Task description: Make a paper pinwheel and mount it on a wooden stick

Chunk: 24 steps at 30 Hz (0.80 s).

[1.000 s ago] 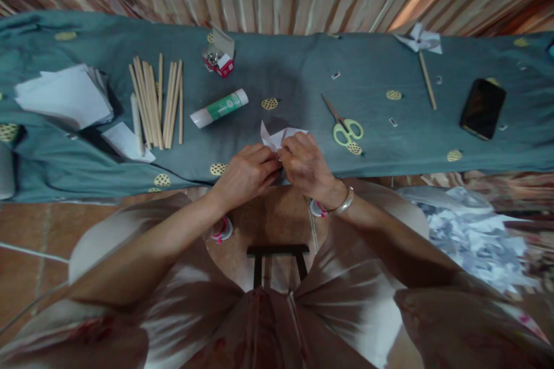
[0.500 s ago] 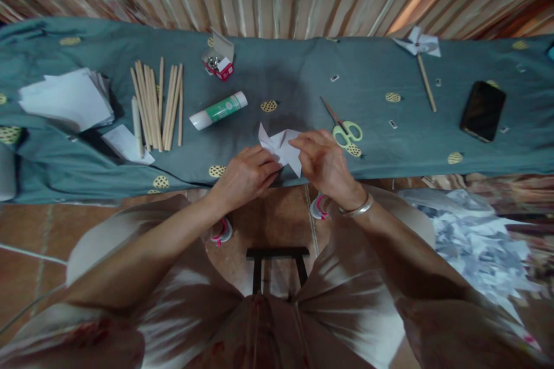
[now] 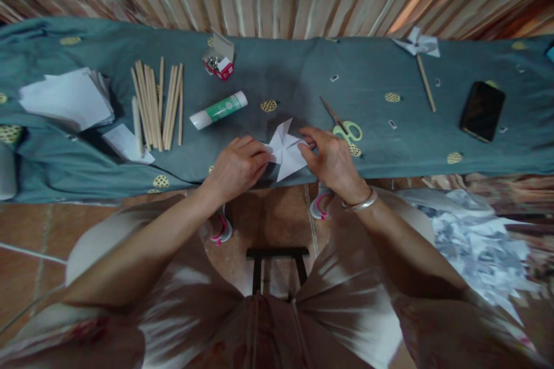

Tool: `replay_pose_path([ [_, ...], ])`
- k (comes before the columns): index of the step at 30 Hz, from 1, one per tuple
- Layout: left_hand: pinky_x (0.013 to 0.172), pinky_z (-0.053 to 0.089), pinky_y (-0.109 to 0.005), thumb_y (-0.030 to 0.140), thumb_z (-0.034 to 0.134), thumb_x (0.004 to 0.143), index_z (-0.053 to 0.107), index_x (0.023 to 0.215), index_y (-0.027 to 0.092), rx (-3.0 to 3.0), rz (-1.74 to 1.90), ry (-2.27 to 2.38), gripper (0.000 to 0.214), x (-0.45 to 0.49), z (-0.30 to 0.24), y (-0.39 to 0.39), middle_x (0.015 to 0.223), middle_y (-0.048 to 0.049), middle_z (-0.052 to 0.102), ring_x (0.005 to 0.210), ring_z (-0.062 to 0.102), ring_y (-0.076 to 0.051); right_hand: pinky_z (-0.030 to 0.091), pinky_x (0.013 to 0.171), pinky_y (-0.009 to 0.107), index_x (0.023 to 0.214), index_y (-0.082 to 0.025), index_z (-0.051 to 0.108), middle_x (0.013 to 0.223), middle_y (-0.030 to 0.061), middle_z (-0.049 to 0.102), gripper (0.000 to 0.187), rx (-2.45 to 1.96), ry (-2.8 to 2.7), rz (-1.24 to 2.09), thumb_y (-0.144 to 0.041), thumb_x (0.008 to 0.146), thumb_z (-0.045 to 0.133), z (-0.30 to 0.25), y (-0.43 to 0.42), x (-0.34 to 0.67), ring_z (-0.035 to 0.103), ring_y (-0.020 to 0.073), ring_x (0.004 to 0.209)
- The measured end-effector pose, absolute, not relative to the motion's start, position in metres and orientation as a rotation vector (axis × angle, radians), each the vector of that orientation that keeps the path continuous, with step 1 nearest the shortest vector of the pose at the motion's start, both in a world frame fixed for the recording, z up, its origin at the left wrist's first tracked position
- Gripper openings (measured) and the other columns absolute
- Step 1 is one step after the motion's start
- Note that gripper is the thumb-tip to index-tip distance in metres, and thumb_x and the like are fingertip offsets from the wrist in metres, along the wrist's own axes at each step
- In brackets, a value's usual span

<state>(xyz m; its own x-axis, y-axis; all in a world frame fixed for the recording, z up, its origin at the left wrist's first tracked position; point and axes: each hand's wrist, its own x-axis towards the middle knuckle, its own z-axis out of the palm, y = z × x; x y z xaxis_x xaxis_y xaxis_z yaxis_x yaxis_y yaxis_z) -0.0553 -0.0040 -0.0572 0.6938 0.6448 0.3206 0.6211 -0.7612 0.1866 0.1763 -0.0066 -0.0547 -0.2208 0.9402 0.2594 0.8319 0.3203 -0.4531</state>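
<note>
Between my hands, over the front edge of the cloth-covered table, is a white paper pinwheel [image 3: 285, 151] with folded, pointed blades. My left hand [image 3: 240, 166] is closed on its left side, thumb and fingers pinching the paper. On the opposite side, my right hand [image 3: 333, 162] pinches the right blade between thumb and fingers; a metal bangle circles that wrist. Scissors with pale green handles [image 3: 347, 130] lie just beyond my right hand. A green and white glue stick [image 3: 219, 110] rests past my left hand.
Wooden sticks [image 3: 156, 106] and a stack of white paper [image 3: 67, 97] lie at left. Behind the glue stick stands an opened red box [image 3: 219, 64] of small metal pieces. A pinwheel on a stick [image 3: 426, 82] and a black phone [image 3: 483, 111] are at right. Paper pieces [image 3: 476, 242] fill a bag below.
The pinwheel has turned between my hands, so its blades point differently. My left hand has shifted slightly left, and my right hand slightly right, with its grip now on the right blade.
</note>
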Motion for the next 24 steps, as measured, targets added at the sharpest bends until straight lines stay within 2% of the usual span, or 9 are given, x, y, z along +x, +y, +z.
replay_pose_path([
  [5,0.075,0.045,-0.035,0.021,0.053,0.096,0.072,0.096,0.018,2.78,0.581,1.071,0.019,-0.054,-0.0552,-0.0035,0.099,-0.0077,0.072,0.091,0.061,-0.021,0.055,0.077,0.037,0.115,-0.013,0.068,0.086,0.0091,0.075,0.031,-1.593,-2.099,0.333,-0.021,0.088,0.055,-0.0545,-0.0078,0.177,0.07,0.0238,0.08],
  [12,0.08,0.05,-0.037,0.022,0.051,0.096,0.072,0.107,0.016,2.678,0.64,1.068,0.024,-0.0536,-0.0603,-0.0035,0.101,-0.0102,0.073,0.093,0.062,-0.022,0.055,0.077,0.037,0.113,-0.016,0.069,0.086,0.0078,0.075,0.029,-1.588,-2.085,0.336,-0.022,0.087,0.056,-0.0563,-0.008,0.1792,0.07,0.0228,0.08],
  [24,0.08,0.05,-0.034,0.026,0.054,0.096,0.073,0.1,0.016,2.671,0.648,1.03,0.022,-0.0551,-0.061,-0.0029,0.099,-0.0083,0.074,0.09,0.064,-0.021,0.056,0.078,0.037,0.113,-0.016,0.069,0.089,0.0084,0.076,0.029,-1.585,-2.072,0.369,-0.021,0.087,0.057,-0.0566,-0.0075,0.1788,0.07,0.0228,0.081],
])
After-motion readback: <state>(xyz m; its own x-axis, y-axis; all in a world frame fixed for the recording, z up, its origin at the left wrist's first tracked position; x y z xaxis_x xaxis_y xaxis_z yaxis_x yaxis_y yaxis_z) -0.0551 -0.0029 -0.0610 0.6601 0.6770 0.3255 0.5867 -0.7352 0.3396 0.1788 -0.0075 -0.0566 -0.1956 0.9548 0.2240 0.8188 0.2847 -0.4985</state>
